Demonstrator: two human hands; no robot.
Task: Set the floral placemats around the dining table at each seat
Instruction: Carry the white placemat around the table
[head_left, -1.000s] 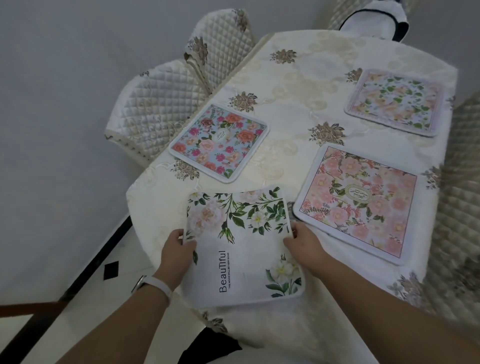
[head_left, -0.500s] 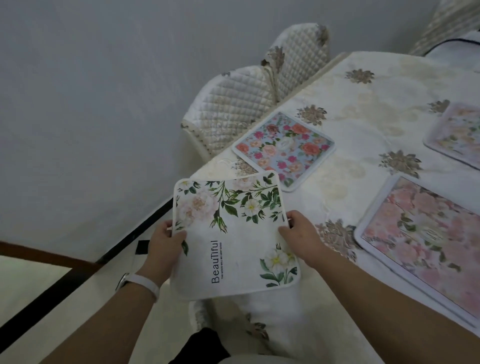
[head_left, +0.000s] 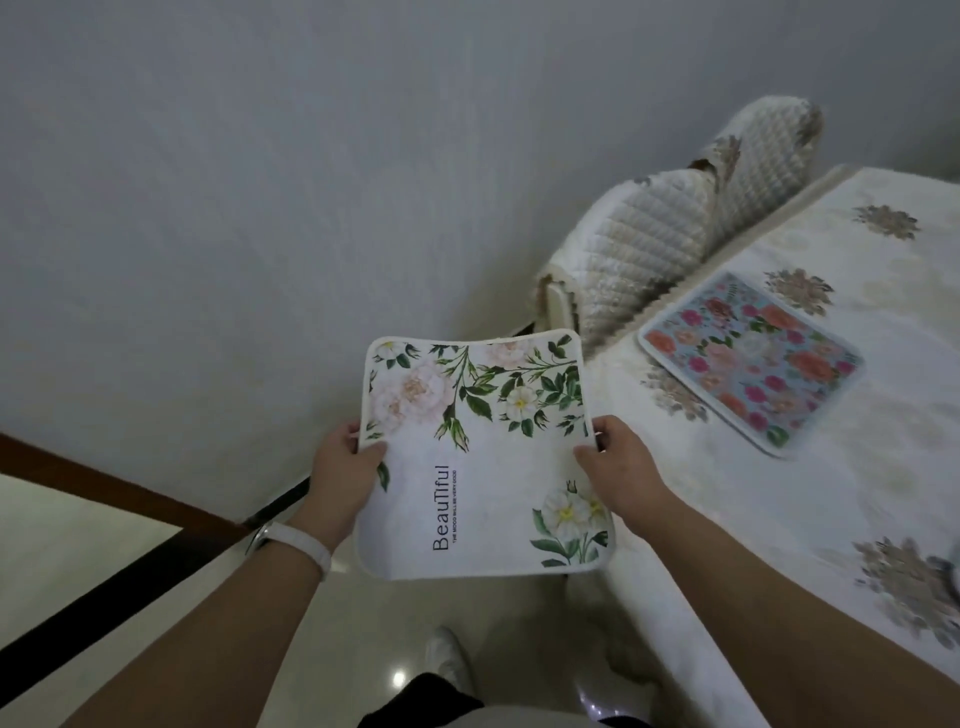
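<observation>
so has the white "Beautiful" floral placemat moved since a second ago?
Yes. The white placemat, held by both hands, has come off the table edge and now hangs over the floor.

1. A home dining room is shown.
2. A dining table (head_left: 857, 519) is covered by a cream tablecloth (head_left: 769, 587) embroidered with brown flower motifs.
3. Two chairs (head_left: 649, 244) in quilted cream covers are pushed against the table's far side.
4. A floral placemat (head_left: 750, 361) is laid at one seat.
5. A plain pale wall (head_left: 260, 182) and glossy tiled floor (head_left: 363, 639) are seen.
</observation>
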